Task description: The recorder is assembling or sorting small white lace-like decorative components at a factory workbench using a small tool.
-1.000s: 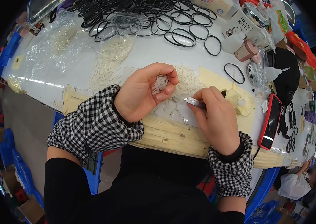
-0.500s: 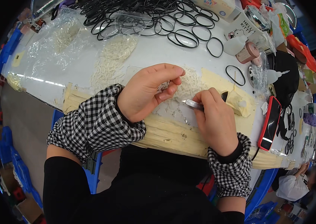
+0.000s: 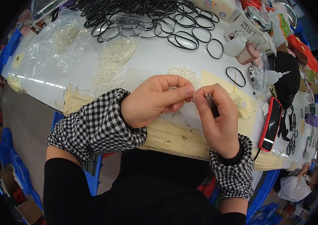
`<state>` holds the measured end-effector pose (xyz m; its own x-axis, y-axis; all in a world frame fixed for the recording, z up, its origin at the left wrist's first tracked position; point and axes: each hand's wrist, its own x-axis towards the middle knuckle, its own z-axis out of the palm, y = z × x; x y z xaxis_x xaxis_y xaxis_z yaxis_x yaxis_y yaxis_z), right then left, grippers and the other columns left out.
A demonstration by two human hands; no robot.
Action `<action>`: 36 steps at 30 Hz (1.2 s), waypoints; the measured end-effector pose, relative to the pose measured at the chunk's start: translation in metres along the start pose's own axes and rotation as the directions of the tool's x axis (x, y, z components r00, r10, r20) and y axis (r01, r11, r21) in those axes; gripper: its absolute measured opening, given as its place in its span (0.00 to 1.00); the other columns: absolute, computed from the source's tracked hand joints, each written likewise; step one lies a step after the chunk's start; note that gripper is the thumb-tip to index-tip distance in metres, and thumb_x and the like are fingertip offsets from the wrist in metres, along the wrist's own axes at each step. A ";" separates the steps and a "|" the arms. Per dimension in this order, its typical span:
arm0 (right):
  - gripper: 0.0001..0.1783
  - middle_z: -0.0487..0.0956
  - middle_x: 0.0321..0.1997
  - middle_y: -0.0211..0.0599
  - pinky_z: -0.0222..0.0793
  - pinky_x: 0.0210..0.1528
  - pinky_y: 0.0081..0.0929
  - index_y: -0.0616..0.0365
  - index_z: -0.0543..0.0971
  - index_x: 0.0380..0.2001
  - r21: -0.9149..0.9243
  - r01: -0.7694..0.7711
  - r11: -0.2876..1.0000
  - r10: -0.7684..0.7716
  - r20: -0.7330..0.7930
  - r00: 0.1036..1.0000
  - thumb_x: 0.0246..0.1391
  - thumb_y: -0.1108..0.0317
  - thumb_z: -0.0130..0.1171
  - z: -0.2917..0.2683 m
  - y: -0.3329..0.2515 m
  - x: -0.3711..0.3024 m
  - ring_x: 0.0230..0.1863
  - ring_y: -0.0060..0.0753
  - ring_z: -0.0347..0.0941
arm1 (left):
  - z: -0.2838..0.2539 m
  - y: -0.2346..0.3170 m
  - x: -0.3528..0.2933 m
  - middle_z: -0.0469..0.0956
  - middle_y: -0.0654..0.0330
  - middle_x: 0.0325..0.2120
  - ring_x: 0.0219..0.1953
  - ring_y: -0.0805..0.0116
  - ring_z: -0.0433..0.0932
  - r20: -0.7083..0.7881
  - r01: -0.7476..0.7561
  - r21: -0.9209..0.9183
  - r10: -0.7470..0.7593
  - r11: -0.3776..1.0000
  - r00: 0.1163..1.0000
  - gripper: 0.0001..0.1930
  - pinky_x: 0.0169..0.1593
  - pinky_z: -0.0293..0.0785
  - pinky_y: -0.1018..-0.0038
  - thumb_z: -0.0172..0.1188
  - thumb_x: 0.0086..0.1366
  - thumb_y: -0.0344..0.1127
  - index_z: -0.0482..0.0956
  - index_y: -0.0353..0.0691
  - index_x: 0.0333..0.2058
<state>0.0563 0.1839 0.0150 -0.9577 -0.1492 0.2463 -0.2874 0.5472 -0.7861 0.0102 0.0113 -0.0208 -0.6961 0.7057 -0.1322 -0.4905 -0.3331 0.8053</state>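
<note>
At the middle of the table edge my left hand (image 3: 157,99) is closed, its thumb and forefinger pinched together on something too small or hidden to make out. Against those fingertips come the thumb and forefinger of my right hand (image 3: 221,122). Tucked in the right hand is a slim craft knife (image 3: 212,105) with a metal front and dark handle; its blade tip is not clearly seen. Behind the hands lies a pile of small white pieces (image 3: 184,75). A larger heap of such pieces (image 3: 106,75) spills from a clear plastic bag (image 3: 119,48) further left.
Many black rubber rings (image 3: 140,17) cover the far side. On the right lie a yellow sheet (image 3: 211,78), a crumpled yellow block (image 3: 246,107) and a red-cased phone (image 3: 271,125). A pink jar (image 3: 247,54) stands behind. Yellow tape (image 3: 177,138) lines the near edge.
My right hand has turned upward and moved to the left hand's fingertips, swinging the knife from pointing left to upright in the palm. The left fingers have closed into a tighter pinch.
</note>
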 end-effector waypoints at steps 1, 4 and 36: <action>0.09 0.71 0.26 0.37 0.62 0.27 0.24 0.63 0.72 0.29 0.014 0.016 1.000 -0.017 0.008 1.000 0.51 0.71 0.61 -0.001 -0.002 0.000 0.25 0.30 0.67 | -0.001 0.000 0.001 0.67 0.71 0.25 0.24 0.84 0.60 0.015 0.004 -0.031 -0.004 1.000 1.000 0.10 0.28 0.57 0.86 0.51 0.69 0.39 0.73 0.38 0.36; 0.13 0.72 0.24 0.36 0.62 0.25 0.24 0.61 0.73 0.27 -0.104 0.065 0.992 -0.062 0.032 0.998 0.50 0.64 0.63 -0.008 -0.004 0.001 0.23 0.30 0.67 | -0.004 -0.001 0.002 0.67 0.71 0.25 0.23 0.84 0.59 0.061 0.032 -0.107 -0.026 0.994 0.998 0.11 0.27 0.55 0.86 0.49 0.70 0.40 0.72 0.38 0.35; 0.20 0.66 0.14 0.31 0.57 0.16 0.28 0.56 0.69 0.18 -0.381 0.196 0.903 -0.221 -0.022 0.975 0.49 0.53 0.64 -0.005 0.006 -0.001 0.15 0.33 0.65 | 0.002 0.007 -0.002 0.65 0.70 0.25 0.22 0.83 0.56 0.141 0.025 -0.085 -0.013 0.996 0.990 0.11 0.28 0.55 0.85 0.48 0.70 0.39 0.70 0.37 0.36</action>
<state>0.0557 0.1913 0.0132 -0.8697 -0.2484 0.4265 -0.4411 0.7788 -0.4459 0.0097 0.0089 -0.0139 -0.6086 0.7912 -0.0596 -0.5510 -0.3673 0.7493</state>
